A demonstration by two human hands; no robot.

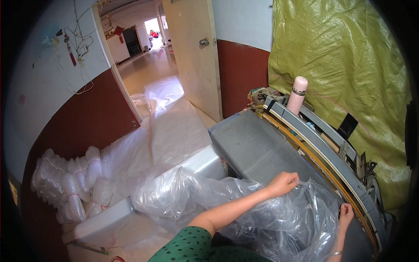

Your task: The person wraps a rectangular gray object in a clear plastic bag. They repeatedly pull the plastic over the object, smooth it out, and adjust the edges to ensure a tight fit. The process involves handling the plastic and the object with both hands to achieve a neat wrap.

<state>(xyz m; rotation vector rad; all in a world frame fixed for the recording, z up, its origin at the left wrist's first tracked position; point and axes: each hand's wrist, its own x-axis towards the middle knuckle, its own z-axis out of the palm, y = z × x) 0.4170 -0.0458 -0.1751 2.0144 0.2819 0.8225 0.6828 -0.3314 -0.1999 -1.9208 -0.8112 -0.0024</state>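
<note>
Clear plastic film (pixel 283 218) lies crumpled in front of me, draped over the grey padded table (pixel 257 142) and off to the left. My left hand (pixel 283 183) is closed, pinching the upper edge of the film above the table. Lower and to the right, my right hand (pixel 346 212) pinches another part of that film, close to the long machine (pixel 301 126) with grey rails and a yellowish strip. The film hangs in loose folds between the two hands. My fingertips hide the exact grip points.
A pink bottle (pixel 297 94) stands on the machine, with a black flat object (pixel 348 125) farther right. Bundles of clear plastic (pixel 74 187) are stacked by the left wall. More sheeting (pixel 174 126) covers the floor toward the open door (pixel 192 56). Yellow-green tarp (pixel 336 56) hangs behind.
</note>
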